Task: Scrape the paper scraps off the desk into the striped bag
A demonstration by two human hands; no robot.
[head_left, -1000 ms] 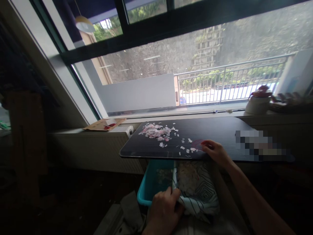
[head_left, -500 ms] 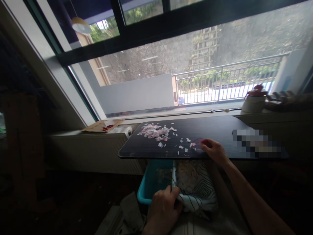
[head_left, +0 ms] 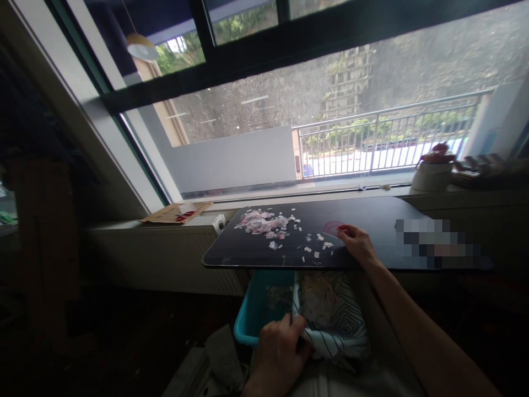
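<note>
My right hand pinches a pink see-through protractor by its right end, over the dark tabletop. Just left of it lie loose paper scraps, and farther left a heap of pink and white paper scraps. Below the table's front edge, my left hand is closed on the rim of a white cloth with black lines. The cloth forms a hollow with pale scraps inside. A turquoise tub stands against the cloth's left side.
Brown paper with red-handled scissors lies on the sill at left, near a white radiator. At right on the sill stands a pale jug with a red top. A blurred-out patch covers the table's right end.
My right hand and the protractor have moved slightly back and left, away from the near scraps. My left hand keeps its grip on the cloth.
</note>
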